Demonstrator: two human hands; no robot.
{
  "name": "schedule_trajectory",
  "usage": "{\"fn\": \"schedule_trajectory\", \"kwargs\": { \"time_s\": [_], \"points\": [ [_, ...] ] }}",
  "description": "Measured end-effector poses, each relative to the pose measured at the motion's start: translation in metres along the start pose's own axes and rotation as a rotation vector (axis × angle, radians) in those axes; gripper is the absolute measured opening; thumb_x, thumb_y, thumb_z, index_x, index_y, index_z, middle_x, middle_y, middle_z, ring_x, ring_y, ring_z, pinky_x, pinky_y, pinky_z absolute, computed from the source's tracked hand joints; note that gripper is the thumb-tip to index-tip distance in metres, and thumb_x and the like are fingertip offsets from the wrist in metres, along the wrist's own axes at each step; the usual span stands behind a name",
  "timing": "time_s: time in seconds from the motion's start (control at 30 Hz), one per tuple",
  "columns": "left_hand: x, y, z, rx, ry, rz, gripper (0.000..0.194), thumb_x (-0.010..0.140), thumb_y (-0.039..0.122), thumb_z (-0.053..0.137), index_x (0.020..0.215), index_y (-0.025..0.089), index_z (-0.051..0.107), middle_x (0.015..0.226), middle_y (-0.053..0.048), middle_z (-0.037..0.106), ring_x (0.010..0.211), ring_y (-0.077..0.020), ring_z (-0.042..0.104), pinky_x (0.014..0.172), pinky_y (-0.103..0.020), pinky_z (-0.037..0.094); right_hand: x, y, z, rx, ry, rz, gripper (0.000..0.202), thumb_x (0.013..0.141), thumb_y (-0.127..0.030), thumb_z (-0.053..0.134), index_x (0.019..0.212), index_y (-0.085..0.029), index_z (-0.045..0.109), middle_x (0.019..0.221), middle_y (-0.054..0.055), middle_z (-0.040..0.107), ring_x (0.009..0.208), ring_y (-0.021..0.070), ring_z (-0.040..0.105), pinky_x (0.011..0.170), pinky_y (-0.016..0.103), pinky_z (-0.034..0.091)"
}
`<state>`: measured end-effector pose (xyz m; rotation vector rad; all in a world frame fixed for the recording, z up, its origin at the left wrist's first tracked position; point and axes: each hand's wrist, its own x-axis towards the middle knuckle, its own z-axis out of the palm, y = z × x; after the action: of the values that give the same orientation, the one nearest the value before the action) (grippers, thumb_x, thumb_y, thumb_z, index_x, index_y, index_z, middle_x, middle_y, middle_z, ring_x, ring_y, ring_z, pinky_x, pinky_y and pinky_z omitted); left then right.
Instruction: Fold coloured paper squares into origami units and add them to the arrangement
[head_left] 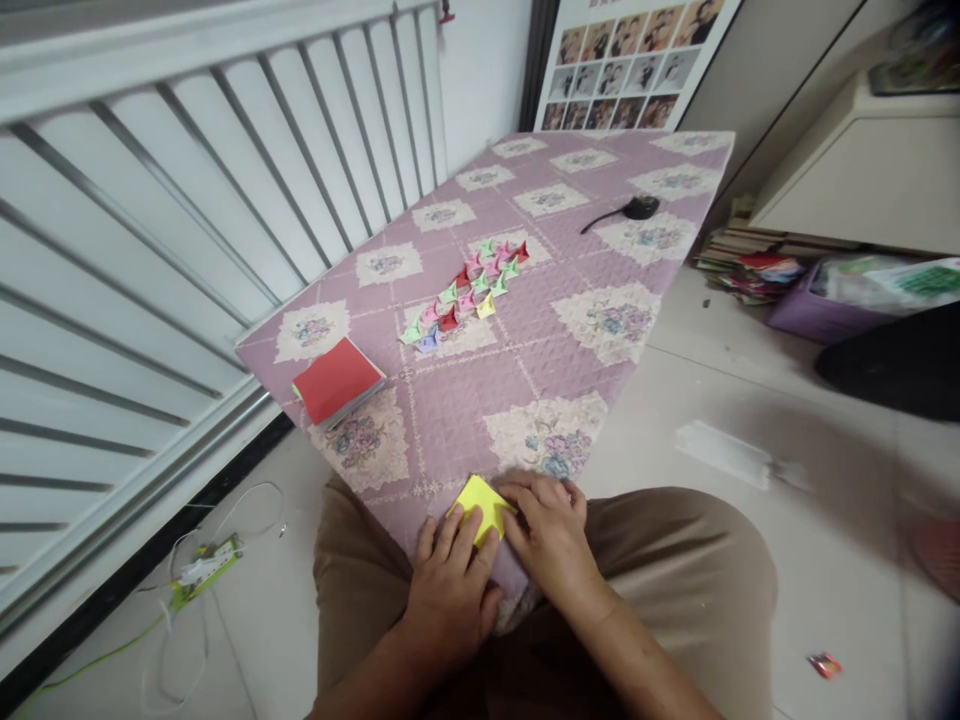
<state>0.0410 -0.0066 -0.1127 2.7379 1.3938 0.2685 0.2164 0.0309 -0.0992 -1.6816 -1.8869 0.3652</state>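
Observation:
A small yellow paper (480, 499) lies flat near the front corner of the table. My left hand (452, 575) rests on its lower left part with the fingers spread. At the paper's right edge, the fingertips of my right hand (551, 530) touch it, the fingers bent but apart. Farther up the table stand several small folded paper pieces (469, 285) in green, pink, red, yellow and blue, grouped in slanting rows. A stack of square paper with a red sheet on top (339, 383) sits at the table's left edge.
The table (450, 395) has a purple patterned cloth. A black object with a short cable (640, 207) lies at its far right. A white radiator (187, 190) borders the left side. A power strip (204, 572) is on the floor.

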Motion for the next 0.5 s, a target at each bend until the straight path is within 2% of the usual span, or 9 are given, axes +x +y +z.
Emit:
{"fn": "schedule_trajectory", "kwargs": {
  "time_s": [0.17, 0.37, 0.5],
  "points": [
    [-0.001, -0.001, 0.001, 0.011, 0.013, 0.017, 0.051, 0.088, 0.044, 0.046, 0.134, 0.021, 0.047, 0.146, -0.007, 0.040, 0.134, -0.0306, 0.030, 0.108, -0.050, 0.017, 0.020, -0.004, 0.010, 0.052, -0.048, -0.087, 0.026, 0.082, -0.023, 0.059, 0.108, -0.025, 0.063, 0.108, 0.006, 0.065, 0.105, 0.0243, 0.053, 0.099, 0.046, 0.024],
    [-0.004, -0.002, 0.007, -0.038, 0.052, -0.009, 0.053, 0.089, 0.050, 0.042, 0.134, 0.023, 0.047, 0.146, -0.006, 0.040, 0.135, -0.0303, 0.028, 0.109, -0.051, 0.016, 0.029, -0.003, 0.018, 0.058, -0.084, -0.116, 0.022, 0.081, -0.020, 0.059, 0.101, -0.026, 0.065, 0.108, 0.004, 0.065, 0.107, 0.0246, 0.053, 0.098, 0.046, 0.024],
    [-0.004, -0.002, 0.010, -0.074, 0.072, -0.025, 0.053, 0.088, 0.049, 0.044, 0.135, 0.024, 0.046, 0.145, -0.009, 0.040, 0.135, -0.0297, 0.028, 0.109, -0.052, 0.015, 0.028, -0.001, 0.020, 0.092, -0.083, -0.116, 0.020, 0.081, -0.020, 0.057, 0.097, -0.028, 0.064, 0.109, 0.003, 0.065, 0.107, 0.0240, 0.053, 0.098, 0.047, 0.022]
  ]
}}
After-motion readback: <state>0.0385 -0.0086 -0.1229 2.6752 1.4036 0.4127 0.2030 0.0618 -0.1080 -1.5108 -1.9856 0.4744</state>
